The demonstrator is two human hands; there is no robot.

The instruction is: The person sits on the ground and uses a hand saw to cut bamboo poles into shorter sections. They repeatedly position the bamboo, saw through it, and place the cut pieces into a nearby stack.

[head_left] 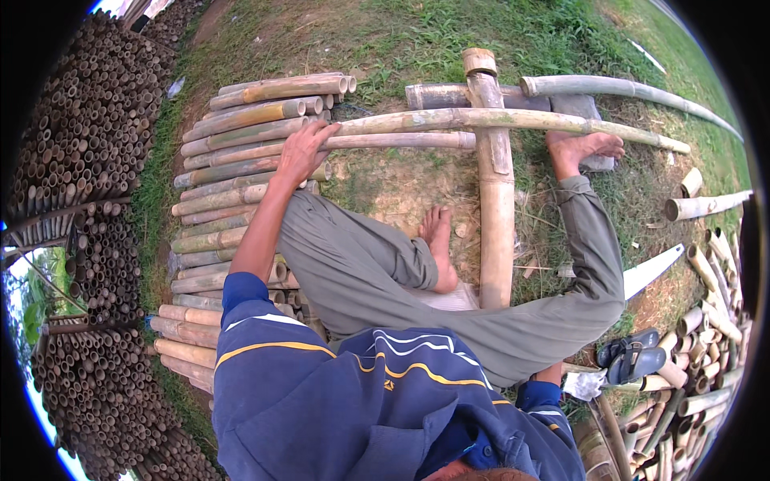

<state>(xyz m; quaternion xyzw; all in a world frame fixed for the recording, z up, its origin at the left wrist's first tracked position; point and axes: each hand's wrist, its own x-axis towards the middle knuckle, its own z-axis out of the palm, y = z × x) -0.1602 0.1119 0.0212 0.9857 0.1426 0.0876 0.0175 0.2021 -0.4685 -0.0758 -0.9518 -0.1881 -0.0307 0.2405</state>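
My left hand [303, 152] reaches forward, its fingers curled round the near-left end of a long bamboo pole [401, 122]. A shorter bamboo piece [401, 141] runs just below that pole, with its left end against the same hand. The long pole lies across an upright-looking bamboo post [496, 216] on the ground, and my right foot [581, 147] presses near its right part. Of my right arm only a short stretch of forearm [549, 373] shows; the hand is hidden behind my thigh. A pale saw blade [654, 271] juts out beyond my right knee.
Cut bamboo lengths [228, 180] lie stacked at left, with a tall wall of bamboo ends [96, 120] beyond. Another long pole [626, 86] lies at the far right. Dark sandals [634, 357] and loose offcuts [706, 361] are at the right.
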